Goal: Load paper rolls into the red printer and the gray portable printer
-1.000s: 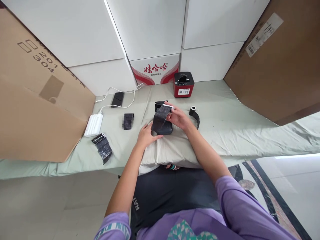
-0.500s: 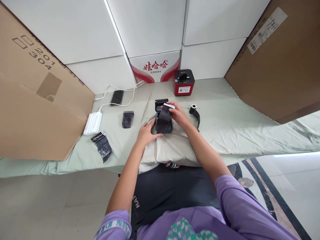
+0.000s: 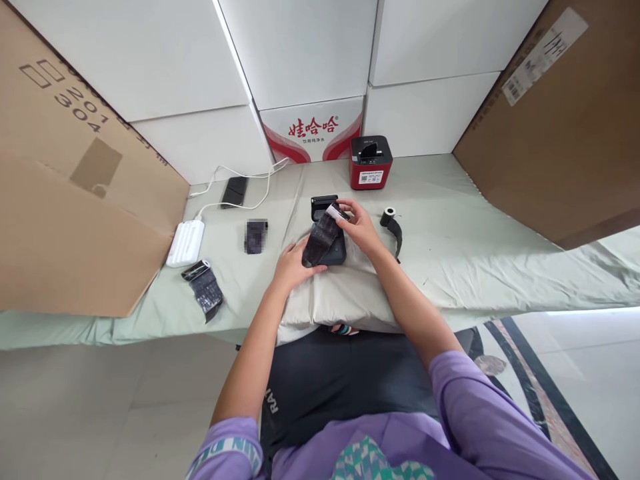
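Your right hand [image 3: 361, 228] is holding a small roll [image 3: 337, 213] with a white end, its grip closing with thumb on the near side and fingers curling over the far side. The roll is hovering above a black device [image 3: 337, 253], whose lid [image 3: 323, 203] is standing open on the far side. From the roll a dark strip [image 3: 321, 240] is slanting down towards your left hand [image 3: 291, 268] and covering part of the device.

Your left hand is curving around the device's left side, the thumb lying along its near edge. The strip is hiding the left fingertips, so you cannot tell how tightly that grip is closing, or whether it is pinching the strip's end.

To the right, a second roll [image 3: 388, 216] is sitting on the cloth-covered surface [image 3: 450, 227] — its dark tail is curling towards you. Well to the left, another unrolled piece [image 3: 207, 291] is lying near the front edge, just below a white power bank [image 3: 186, 243]. A white cable [image 3: 260, 203] is running from the power bank past a dark phone [image 3: 235, 191]. Behind the device — a little to the right — a red and black box [image 3: 371, 167] is standing near the white cartons [image 3: 427, 120].
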`<state>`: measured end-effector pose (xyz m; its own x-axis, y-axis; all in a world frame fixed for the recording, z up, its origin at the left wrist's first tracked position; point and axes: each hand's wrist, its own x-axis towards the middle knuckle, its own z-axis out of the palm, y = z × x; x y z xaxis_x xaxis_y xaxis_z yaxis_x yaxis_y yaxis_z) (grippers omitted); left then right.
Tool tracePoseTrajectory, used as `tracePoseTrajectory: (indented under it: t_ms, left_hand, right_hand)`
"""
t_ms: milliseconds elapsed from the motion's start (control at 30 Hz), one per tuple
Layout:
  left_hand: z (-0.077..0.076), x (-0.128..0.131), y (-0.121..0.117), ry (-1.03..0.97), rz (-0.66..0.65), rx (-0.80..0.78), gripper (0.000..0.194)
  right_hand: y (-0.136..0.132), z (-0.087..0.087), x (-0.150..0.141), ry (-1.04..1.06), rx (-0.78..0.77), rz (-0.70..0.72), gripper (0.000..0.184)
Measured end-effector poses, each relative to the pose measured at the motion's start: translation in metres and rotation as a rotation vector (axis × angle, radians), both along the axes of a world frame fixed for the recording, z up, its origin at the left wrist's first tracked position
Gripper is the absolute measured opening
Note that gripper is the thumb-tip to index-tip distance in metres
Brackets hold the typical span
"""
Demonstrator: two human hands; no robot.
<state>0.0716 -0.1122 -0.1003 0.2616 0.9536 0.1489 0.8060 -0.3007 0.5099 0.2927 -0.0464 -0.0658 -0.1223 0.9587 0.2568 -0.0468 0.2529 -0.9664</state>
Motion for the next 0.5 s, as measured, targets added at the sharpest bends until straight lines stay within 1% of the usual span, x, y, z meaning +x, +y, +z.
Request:
tracePoseTrajectory:
  t_ms: [133,233,367,500]
  left_hand:
    - [-0.001,0.000,0.000,-0.001,-0.006,0.010,0.094]
    - [-0.003,0.000,0.001,-0.002,-0.002,0.013,0.097]
    - [-0.003,-0.002,0.001,0.025,-0.005,0.007,0.093]
    - [-0.003,-0.002,0.000,0.042,0.002,0.010,0.091]
  right_hand:
    - [0.001,0.001,-0.002,-0.174,0.151,-0.026,0.042]
    - [0.001,0.000,-0.005,-0.351,0.254,-0.028,0.033]
    - [0.000,-0.001,-0.008,-0.609,0.277,-0.032,0.032]
    - [0.000,-0.001,-0.013,-0.698,0.281,-0.016,0.032]
